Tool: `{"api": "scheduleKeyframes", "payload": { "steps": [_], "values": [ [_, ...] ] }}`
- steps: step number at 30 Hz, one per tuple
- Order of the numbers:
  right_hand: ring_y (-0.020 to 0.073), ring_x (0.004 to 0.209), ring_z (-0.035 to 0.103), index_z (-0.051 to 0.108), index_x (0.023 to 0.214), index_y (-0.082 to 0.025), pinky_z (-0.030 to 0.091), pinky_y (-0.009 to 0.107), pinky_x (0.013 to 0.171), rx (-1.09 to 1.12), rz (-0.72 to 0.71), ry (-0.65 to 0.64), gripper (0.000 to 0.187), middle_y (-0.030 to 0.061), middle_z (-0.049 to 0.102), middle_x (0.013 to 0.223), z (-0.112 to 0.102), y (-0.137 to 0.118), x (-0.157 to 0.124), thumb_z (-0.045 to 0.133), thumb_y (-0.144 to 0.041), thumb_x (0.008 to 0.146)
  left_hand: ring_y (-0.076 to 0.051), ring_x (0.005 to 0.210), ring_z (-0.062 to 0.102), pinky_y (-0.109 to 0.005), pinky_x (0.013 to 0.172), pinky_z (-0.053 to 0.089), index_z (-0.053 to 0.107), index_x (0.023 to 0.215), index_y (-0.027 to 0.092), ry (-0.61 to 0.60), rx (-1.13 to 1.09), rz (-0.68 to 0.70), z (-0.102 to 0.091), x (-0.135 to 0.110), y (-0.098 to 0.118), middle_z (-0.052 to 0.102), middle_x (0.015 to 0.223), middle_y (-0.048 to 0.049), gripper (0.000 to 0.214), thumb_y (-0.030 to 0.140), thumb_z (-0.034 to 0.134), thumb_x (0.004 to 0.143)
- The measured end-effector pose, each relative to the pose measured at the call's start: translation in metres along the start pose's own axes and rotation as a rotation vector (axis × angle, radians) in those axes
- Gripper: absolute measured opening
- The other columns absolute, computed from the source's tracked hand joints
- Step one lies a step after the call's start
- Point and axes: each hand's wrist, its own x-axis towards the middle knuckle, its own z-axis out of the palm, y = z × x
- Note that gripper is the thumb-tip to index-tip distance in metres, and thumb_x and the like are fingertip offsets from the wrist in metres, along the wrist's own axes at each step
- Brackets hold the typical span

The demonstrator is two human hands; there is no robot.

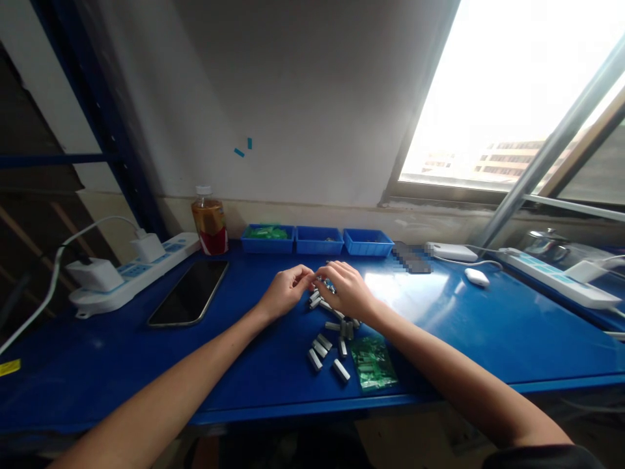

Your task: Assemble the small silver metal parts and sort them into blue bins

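My left hand and my right hand meet above the middle of the blue table, fingertips close together. Both are closed in a pinch; whatever sits between the fingers is too small or hidden to name. Beneath and in front of them lie several short silver metal spacers, loosely scattered, some partly covered by my right hand. Small blue-and-white bits show beside the right fingers. Below my right wrist, a clear green plastic bag with small pieces inside lies flat near the table's front edge.
Three blue bins stand along the wall, the left one holding green packets. At left are a phone, a drink bottle and a power strip. Another power strip and a white earbud case lie right.
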Motion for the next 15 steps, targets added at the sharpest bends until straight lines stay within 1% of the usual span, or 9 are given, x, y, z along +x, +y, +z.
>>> {"api": "scheduleKeyframes", "payload": {
  "steps": [2,4,5,6,7,9,10,12,15],
  "values": [
    [0.0174,0.073,0.056,0.057,0.090,-0.019,0.041,0.029,0.068,-0.021,-0.052,0.056,0.011,0.0055,0.063,0.079,-0.007,0.008,0.006,0.050,-0.027,0.089,-0.018,0.074,0.062,-0.026,0.067,0.047,0.062,0.089,0.015,0.014,0.041,0.005,-0.001,0.000,0.002,0.066,0.077,-0.0038,0.035,0.044,0.043,0.090],
    [0.0181,0.074,0.057,0.058,0.090,-0.019,0.041,0.030,0.071,-0.071,-0.007,0.153,0.013,0.0065,0.065,0.080,-0.015,0.026,0.018,0.051,-0.030,0.088,-0.019,0.077,0.062,-0.027,0.069,0.046,0.063,0.094,0.016,0.031,0.149,0.008,-0.002,0.000,0.002,0.067,0.081,-0.0043,0.035,0.043,0.040,0.091],
    [0.0190,0.075,0.058,0.059,0.090,-0.019,0.041,0.032,0.072,-0.117,0.076,0.211,0.016,0.0070,0.065,0.080,-0.019,0.038,0.025,0.051,-0.033,0.088,-0.020,0.081,0.062,-0.029,0.072,0.046,0.064,0.096,0.017,0.037,0.227,0.011,-0.002,0.000,0.000,0.067,0.085,-0.0051,0.033,0.041,0.042,0.091],
    [0.0205,0.076,0.058,0.059,0.094,-0.018,0.041,0.033,0.073,-0.174,0.210,0.271,0.020,0.0077,0.065,0.080,-0.024,0.052,0.031,0.050,-0.035,0.088,-0.021,0.085,0.061,-0.030,0.075,0.046,0.064,0.098,0.017,0.036,0.310,0.016,-0.002,-0.001,-0.001,0.067,0.089,-0.0061,0.031,0.039,0.044,0.090],
    [0.0226,0.078,0.059,0.059,0.101,-0.017,0.041,0.034,0.073,-0.223,0.367,0.291,0.027,0.0081,0.066,0.080,-0.028,0.068,0.035,0.051,-0.039,0.087,-0.022,0.090,0.060,-0.032,0.078,0.046,0.064,0.100,0.017,0.028,0.391,0.023,-0.003,-0.001,-0.004,0.067,0.093,-0.0073,0.029,0.037,0.047,0.088],
    [0.0262,0.075,0.060,0.053,0.116,-0.016,0.042,0.035,0.069,-0.263,0.686,0.249,0.047,0.0072,0.066,0.075,-0.037,0.097,0.035,0.057,-0.048,0.082,-0.025,0.098,0.057,-0.035,0.084,0.045,0.063,0.108,0.017,0.000,0.523,0.033,-0.003,-0.001,-0.010,0.065,0.102,-0.0091,0.029,0.033,0.051,0.086],
    [0.0272,0.076,0.061,0.051,0.120,-0.015,0.042,0.035,0.069,-0.262,0.792,0.229,0.052,0.0072,0.067,0.075,-0.041,0.111,0.030,0.056,-0.049,0.081,-0.025,0.101,0.056,-0.036,0.086,0.044,0.061,0.113,0.019,-0.021,0.570,0.036,-0.004,-0.001,-0.013,0.064,0.106,-0.0091,0.031,0.031,0.051,0.086],
    [0.0277,0.078,0.062,0.053,0.119,-0.015,0.043,0.036,0.071,-0.256,0.910,0.247,0.050,0.0076,0.067,0.076,-0.050,0.132,0.011,0.053,-0.049,0.082,-0.026,0.105,0.054,-0.038,0.088,0.043,0.059,0.117,0.023,-0.067,0.638,0.039,-0.004,-0.002,-0.018,0.062,0.113,-0.0074,0.033,0.029,0.051,0.085],
    [0.0257,0.077,0.062,0.057,0.111,-0.014,0.043,0.035,0.071,-0.212,1.010,0.315,0.047,0.0084,0.067,0.076,-0.061,0.151,-0.024,0.046,-0.051,0.084,-0.026,0.104,0.054,-0.039,0.087,0.043,0.064,0.106,0.025,-0.107,0.695,0.043,-0.002,-0.002,-0.018,0.063,0.109,-0.0051,0.025,0.028,0.051,0.085]
  ]
}}
